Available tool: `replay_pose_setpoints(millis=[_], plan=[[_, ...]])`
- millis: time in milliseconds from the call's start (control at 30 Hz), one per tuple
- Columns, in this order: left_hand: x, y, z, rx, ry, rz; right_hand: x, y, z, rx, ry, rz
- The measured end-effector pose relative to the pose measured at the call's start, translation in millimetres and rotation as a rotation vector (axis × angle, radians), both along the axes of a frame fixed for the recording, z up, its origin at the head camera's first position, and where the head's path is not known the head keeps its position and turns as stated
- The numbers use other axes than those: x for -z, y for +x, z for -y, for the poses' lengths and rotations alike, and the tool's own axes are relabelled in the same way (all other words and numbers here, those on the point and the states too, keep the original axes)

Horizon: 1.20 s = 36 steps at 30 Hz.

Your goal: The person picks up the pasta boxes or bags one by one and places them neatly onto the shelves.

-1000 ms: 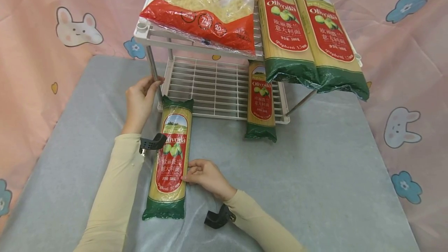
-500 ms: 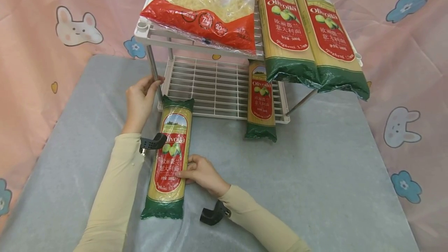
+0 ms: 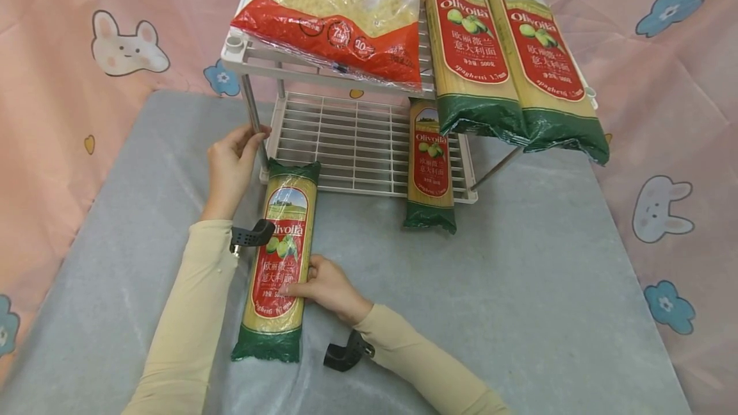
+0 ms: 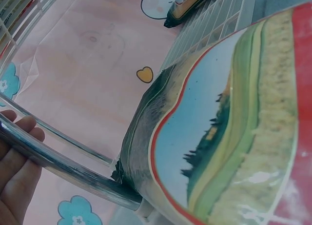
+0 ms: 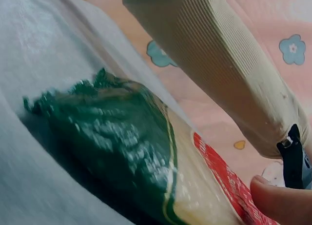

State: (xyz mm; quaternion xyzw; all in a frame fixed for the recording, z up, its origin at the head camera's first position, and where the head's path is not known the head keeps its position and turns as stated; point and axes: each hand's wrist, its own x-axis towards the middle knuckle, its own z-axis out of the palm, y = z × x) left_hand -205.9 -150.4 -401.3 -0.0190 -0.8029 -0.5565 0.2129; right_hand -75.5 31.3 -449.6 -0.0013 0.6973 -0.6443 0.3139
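A spaghetti pack (image 3: pixel 279 261) with green ends and a red label lies at the front left, its far end against the lower shelf's front edge. My right hand (image 3: pixel 330 288) holds it by the right side, thumb on top and the other fingers partly hidden at its edge. In the right wrist view, the thumb (image 5: pixel 282 200) lies over the red label, beyond the pack's green end (image 5: pixel 112 132). My left hand (image 3: pixel 230 162) grips the rack's front left metal post (image 3: pixel 252 107). The left wrist view has its fingers (image 4: pixel 22 171) behind that post.
A white two-tier rack (image 3: pixel 346 139) stands at the back of the grey-covered table (image 3: pixel 519 287). On its lower shelf, a second spaghetti pack (image 3: pixel 429 165) overhangs the front at right. The upper shelf bears a red pasta bag (image 3: pixel 346 11) and two spaghetti packs (image 3: pixel 469 50).
My right hand has shifted left onto the spaghetti pack, its thumb now farther over the label. The pack's near end has moved slightly left. My left hand stays on the post.
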Motion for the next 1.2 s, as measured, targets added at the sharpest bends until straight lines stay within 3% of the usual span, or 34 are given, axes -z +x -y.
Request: replay_pose_setpoints(millis=[433,1200], plan=[[-0.5,0.5,0.4,0.002,0.004,0.005,9.8,7.1,5.9,0.129,-0.143,0.015],[2.7,-0.6,0.6,0.008,0.015,-0.008,10.2,-1.2,-26.6,0.069,-0.162,0.005]])
